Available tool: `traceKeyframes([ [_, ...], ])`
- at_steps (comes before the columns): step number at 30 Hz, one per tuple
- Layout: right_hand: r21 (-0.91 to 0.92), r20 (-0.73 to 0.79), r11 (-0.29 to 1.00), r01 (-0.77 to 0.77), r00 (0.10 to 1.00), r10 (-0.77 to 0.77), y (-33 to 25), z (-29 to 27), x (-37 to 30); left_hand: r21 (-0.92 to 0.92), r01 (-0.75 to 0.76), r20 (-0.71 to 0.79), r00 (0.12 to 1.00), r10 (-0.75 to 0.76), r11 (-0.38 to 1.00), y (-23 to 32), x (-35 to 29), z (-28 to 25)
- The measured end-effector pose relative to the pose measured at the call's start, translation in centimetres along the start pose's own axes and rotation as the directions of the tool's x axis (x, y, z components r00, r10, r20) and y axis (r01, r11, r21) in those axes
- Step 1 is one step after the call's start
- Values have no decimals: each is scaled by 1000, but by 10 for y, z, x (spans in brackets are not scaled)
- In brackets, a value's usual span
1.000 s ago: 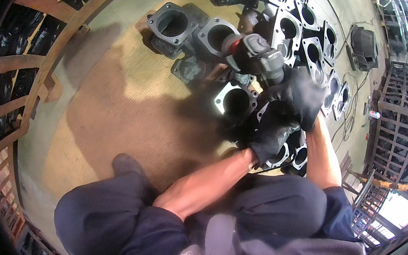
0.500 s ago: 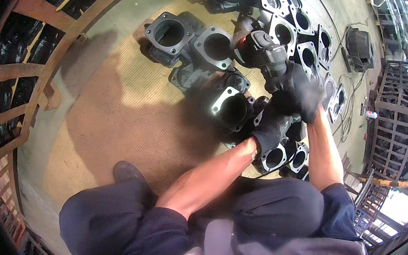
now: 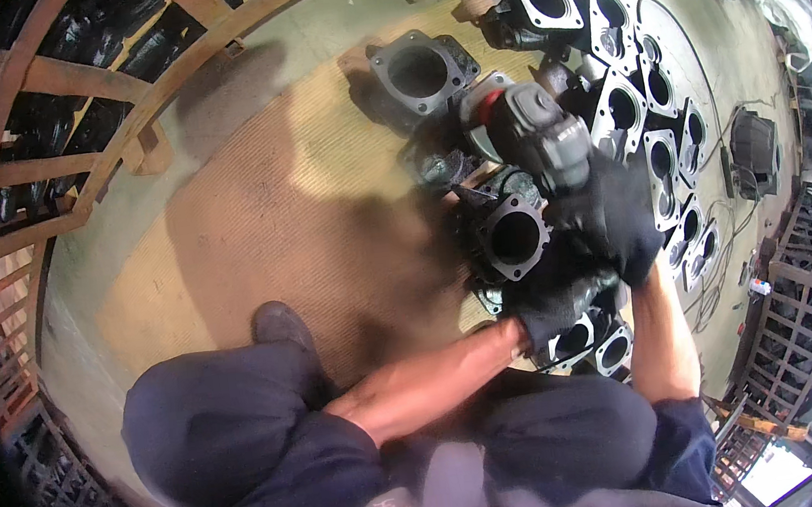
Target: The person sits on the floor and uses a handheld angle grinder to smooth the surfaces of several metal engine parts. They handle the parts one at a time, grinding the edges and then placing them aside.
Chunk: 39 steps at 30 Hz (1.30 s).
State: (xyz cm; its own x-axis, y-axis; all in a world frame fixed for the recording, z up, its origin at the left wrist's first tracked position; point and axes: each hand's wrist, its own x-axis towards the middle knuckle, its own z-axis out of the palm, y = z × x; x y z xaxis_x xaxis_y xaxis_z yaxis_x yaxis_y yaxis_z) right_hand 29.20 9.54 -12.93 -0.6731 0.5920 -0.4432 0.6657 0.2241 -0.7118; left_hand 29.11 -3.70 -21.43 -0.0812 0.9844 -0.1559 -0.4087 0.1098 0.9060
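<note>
An angle grinder (image 3: 543,133) with a black and red head is held out in front of me. My right hand (image 3: 622,214), in a black glove, is wrapped round its body just behind the head. Lower and to the left, my left hand (image 3: 561,298), also gloved, is closed round the rear part of the tool, which the gloves largely hide. The disc side is by a flanged metal casting (image 3: 413,72) with a round bore. Nearer to me lies another dark casting (image 3: 514,238) with a flat flange, just left of my right hand.
Several more flanged castings (image 3: 662,174) stand in rows to the right. A ribbed tan mat (image 3: 251,211) covers the floor. A wooden crate (image 3: 86,80) of black parts is at the upper left; a black case (image 3: 753,152), cables and metal racks (image 3: 800,279) lie right.
The scene has shifted right and down in the picture as the view turned. The grinder's head now lies over the space between castings, and both hands still hold it.
</note>
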Motion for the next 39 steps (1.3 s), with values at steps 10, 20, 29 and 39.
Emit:
traceKeyframes([
  [10,-292,123,939,183,981,-153,-34,27,40,-333,-140,-227,972,65,932,18,2,-24],
  [20,-472,243,717,514,857,-454,-14,7,115,-262,-153,-364,930,49,953,44,50,-62],
  [29,-333,178,873,355,933,-312,-19,20,129,-291,-183,-359,931,70,939,16,64,-61],
  [39,-519,250,672,528,846,-471,-34,20,149,-250,-210,-322,939,124,945,48,54,-97],
])
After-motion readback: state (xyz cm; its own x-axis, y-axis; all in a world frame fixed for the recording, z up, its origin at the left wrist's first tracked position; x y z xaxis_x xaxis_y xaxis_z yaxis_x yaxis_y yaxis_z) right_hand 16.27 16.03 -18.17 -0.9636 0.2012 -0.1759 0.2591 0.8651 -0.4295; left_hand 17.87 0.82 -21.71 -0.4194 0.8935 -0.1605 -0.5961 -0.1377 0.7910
